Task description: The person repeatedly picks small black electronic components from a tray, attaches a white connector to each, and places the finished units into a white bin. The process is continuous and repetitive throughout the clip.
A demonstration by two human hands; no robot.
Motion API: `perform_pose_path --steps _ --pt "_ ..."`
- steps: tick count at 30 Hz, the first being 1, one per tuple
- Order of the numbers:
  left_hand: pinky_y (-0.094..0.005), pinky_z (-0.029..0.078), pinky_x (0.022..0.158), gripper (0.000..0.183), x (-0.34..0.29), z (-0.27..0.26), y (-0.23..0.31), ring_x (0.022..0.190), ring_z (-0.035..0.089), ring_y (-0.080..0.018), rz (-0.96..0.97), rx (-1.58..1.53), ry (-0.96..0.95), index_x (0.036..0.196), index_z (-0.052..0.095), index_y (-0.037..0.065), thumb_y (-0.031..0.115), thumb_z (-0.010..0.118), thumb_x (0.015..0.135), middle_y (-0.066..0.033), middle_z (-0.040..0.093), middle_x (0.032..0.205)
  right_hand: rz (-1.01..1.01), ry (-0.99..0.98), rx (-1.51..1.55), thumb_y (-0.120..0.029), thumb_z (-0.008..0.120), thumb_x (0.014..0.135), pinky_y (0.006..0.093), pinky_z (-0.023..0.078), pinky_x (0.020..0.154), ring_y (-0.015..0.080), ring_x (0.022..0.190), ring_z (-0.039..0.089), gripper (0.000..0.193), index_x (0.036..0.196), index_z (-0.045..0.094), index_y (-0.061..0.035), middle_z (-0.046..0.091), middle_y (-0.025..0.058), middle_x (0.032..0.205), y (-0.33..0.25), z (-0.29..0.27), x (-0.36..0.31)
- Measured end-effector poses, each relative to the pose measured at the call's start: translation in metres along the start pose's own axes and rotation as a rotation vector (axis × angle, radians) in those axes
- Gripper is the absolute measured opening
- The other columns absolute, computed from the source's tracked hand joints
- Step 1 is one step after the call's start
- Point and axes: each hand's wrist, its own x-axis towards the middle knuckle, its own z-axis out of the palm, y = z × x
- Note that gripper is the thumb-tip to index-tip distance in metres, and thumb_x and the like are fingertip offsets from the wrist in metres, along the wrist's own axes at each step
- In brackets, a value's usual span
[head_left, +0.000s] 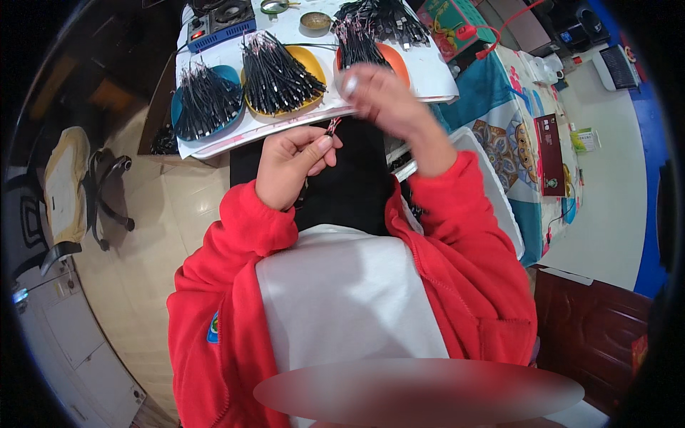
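Observation:
In my left hand (pixel 298 158), a black cable end (pixel 332 130) is pinched between thumb and fingers, with thin pinkish-red wires sticking up past the grip. My right hand (pixel 385 102) hovers just in front of an orange plate (pixel 397 61) and partly covers it. Motion smears its fingers, so their grip does not show; something white is on or at one fingertip. Black cables with bare wire ends (pixel 359 47) lie on that plate. More bundles fill a yellow plate (pixel 310 60) in the middle and a blue plate (pixel 227 73) at the left.
Behind the plates stand a blue electric device (pixel 222 34), a small round metal dish (pixel 315 23) and a loose cable pile (pixel 392 23). To the right are a white foam box (pixel 495 175) and a side table with a patterned cloth (pixel 526 89). An office chair (pixel 85 178) stands left.

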Motion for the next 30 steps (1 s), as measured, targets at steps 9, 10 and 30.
perform_pose_path --steps 9,10,30 --pt "-0.0190 0.033 0.051 0.016 0.012 -0.010 -0.004 0.055 0.041 -0.0062 -0.066 -0.072 0.058 0.095 0.063 -0.005 0.008 0.054 0.093 -0.0050 0.059 0.072 0.240 0.580 -1.450 -0.052 0.060 0.080 0.0321 0.048 0.057 0.0180 0.051 0.058 0.053 0.064 0.068 -0.0025 0.060 0.0068 0.054 -0.049 -0.183 0.156" --pt "-0.0186 0.034 0.051 0.016 0.012 -0.012 -0.004 0.056 0.042 -0.0060 -0.071 -0.078 0.050 0.095 0.063 -0.006 0.008 0.055 0.093 -0.0048 0.059 0.072 0.321 0.534 -1.448 -0.052 0.060 0.080 0.0318 0.047 0.056 0.0175 0.047 0.057 0.054 0.060 0.067 -0.0030 0.058 0.0060 0.051 -0.047 -0.181 0.160" --pt "-0.0191 0.032 0.049 0.016 0.004 -0.014 -0.006 0.054 0.041 -0.0066 -0.041 -0.087 0.140 0.095 0.063 -0.004 0.009 0.054 0.093 -0.0043 0.058 0.071 0.210 0.633 -1.640 -0.043 0.072 0.071 0.0414 0.051 0.079 0.0363 0.086 0.066 0.052 0.085 0.068 0.0074 0.066 0.0249 0.088 -0.051 -0.229 0.165"
